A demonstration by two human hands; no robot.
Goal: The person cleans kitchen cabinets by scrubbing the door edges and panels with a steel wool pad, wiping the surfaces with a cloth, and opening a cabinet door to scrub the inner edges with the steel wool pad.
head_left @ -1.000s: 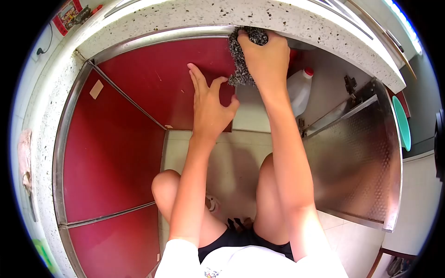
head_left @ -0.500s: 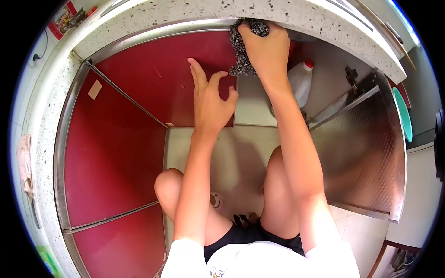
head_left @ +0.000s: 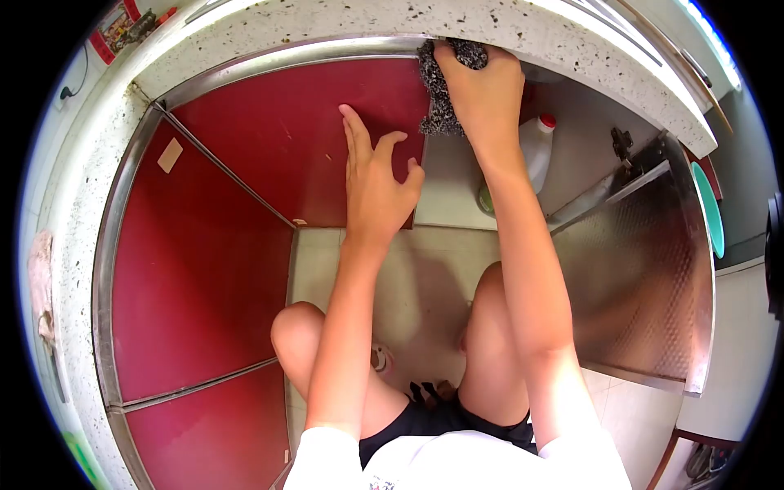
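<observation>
My right hand (head_left: 490, 102) is closed around a fuzzy black-and-grey cloth (head_left: 441, 104), up against the top of the open cabinet just under the counter. The cloth hangs over the upper free edge of a red cabinet door (head_left: 278, 131). My left hand (head_left: 377, 189) is in front of that same door, lower and to the left. Its fingers are spread, with thumb and index finger curved apart and nothing between them. Whether its fingertips touch the door cannot be made out.
A speckled stone countertop (head_left: 343, 31) arches overhead. Inside the cabinet stand a white bottle with a red cap (head_left: 539, 151) and a greenish container (head_left: 487, 200). At right a metal-faced door (head_left: 645, 278) stands open, near a teal basin (head_left: 709, 208). More red panels (head_left: 204, 269) line the left.
The view has shifted slightly. My right hand and the cloth appear a little further right and lower, and more of the greenish container shows. My left hand keeps its shape.
</observation>
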